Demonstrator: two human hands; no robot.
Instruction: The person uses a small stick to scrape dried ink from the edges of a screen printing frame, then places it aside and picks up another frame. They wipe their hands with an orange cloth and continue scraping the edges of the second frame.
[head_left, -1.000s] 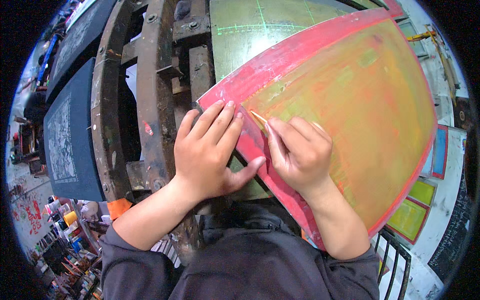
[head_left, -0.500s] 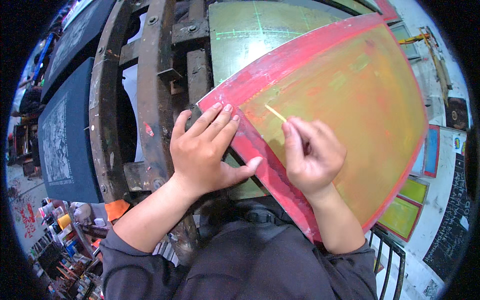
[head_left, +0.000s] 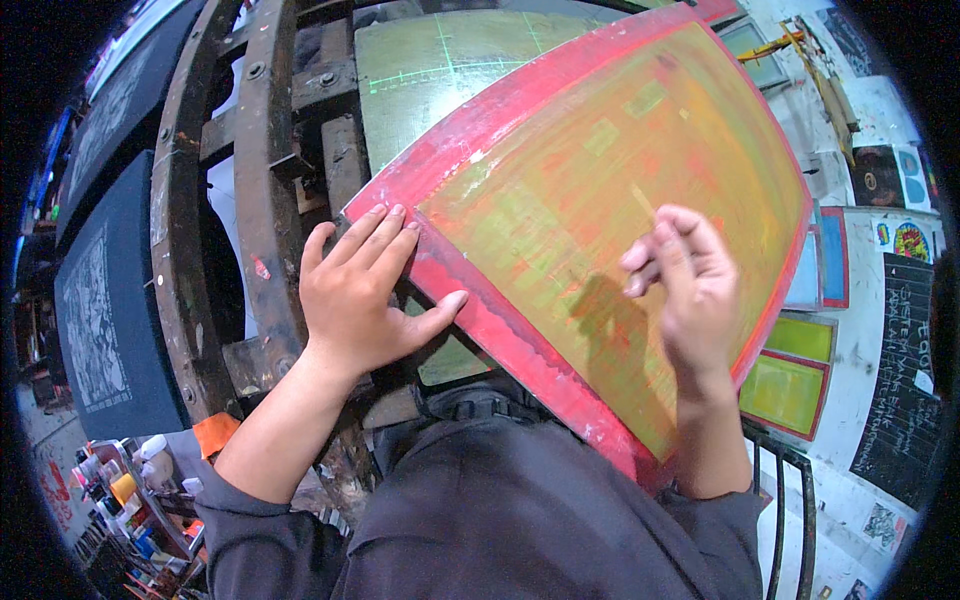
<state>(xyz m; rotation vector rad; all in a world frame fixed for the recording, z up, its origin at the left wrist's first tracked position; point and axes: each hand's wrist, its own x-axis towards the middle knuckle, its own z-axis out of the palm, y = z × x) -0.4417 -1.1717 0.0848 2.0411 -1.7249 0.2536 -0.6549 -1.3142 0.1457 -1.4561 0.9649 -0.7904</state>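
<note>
A black sign with chalky lettering hangs at the right edge. Above it sit two small colourful round-motif stickers. Small paint containers with coloured lids cluster at the lower left.

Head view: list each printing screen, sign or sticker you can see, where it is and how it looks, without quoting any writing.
Big screen: under both hands, red frame, yellow-green mesh.
Small screens: lower right, red-framed green rectangles.
Chalkboard: far right, black with white writing.
Stickers: right edge, small, multicoloured.
Dark panel: far left, pale print.
</note>
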